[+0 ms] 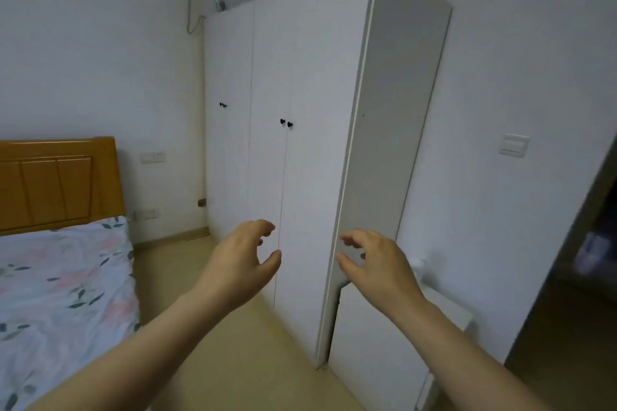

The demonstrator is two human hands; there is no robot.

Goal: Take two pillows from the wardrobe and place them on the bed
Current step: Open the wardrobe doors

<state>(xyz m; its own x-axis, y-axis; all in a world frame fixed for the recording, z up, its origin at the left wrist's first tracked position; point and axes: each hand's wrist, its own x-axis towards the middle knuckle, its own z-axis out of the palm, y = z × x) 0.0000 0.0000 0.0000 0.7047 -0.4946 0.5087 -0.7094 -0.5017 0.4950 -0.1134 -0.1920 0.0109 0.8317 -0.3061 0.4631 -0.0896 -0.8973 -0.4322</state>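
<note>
wardrobe (300, 110) beyond left hand (238, 259), right hand (377, 265)

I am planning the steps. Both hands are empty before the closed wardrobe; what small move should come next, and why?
Probably lift the left hand and right hand to the black knobs and pull: the wardrobe doors are shut and no pillows show.

Both hands, left (240, 257) and right (377, 264), reach empty with loosely curled fingers toward the closed wardrobe (300, 77); bed (60, 277) at left.
</note>
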